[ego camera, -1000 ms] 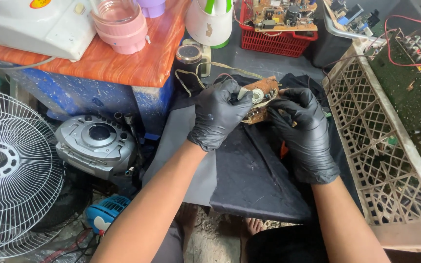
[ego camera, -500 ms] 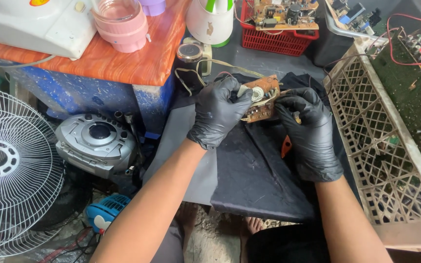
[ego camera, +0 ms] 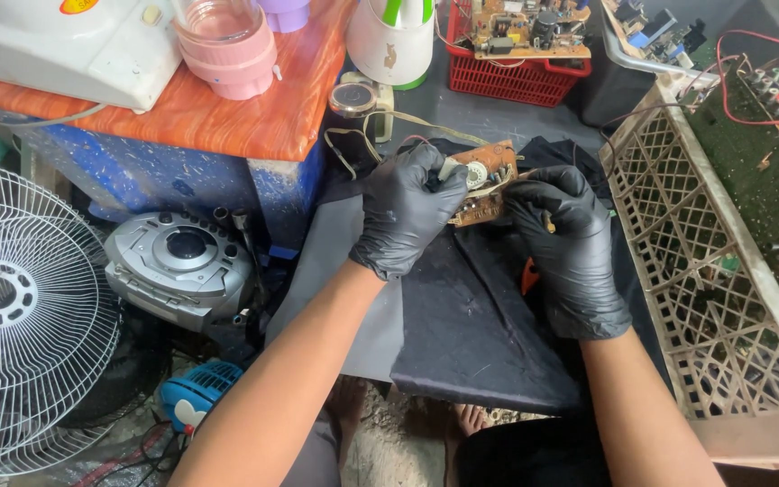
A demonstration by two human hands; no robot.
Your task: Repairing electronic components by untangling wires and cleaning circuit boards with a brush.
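Two black-gloved hands share a small brown circuit board (ego camera: 484,185) above the dark cloth (ego camera: 471,316) at centre. The left hand (ego camera: 405,212) closes its grip on the board's nine o'clock edge; the right hand (ego camera: 570,243), at three o'clock, curls shut around a thin tool (ego camera: 547,219), forearms angling inward.

Both black-gloved hands are gripping a small brown circuit board (ego camera: 484,180) over a dark cloth (ego camera: 462,316): the left hand (ego camera: 405,212) is clasping its left end, while the right hand (ego camera: 570,243) is pinching the right edge beside a beige lattice crate (ego camera: 705,271).
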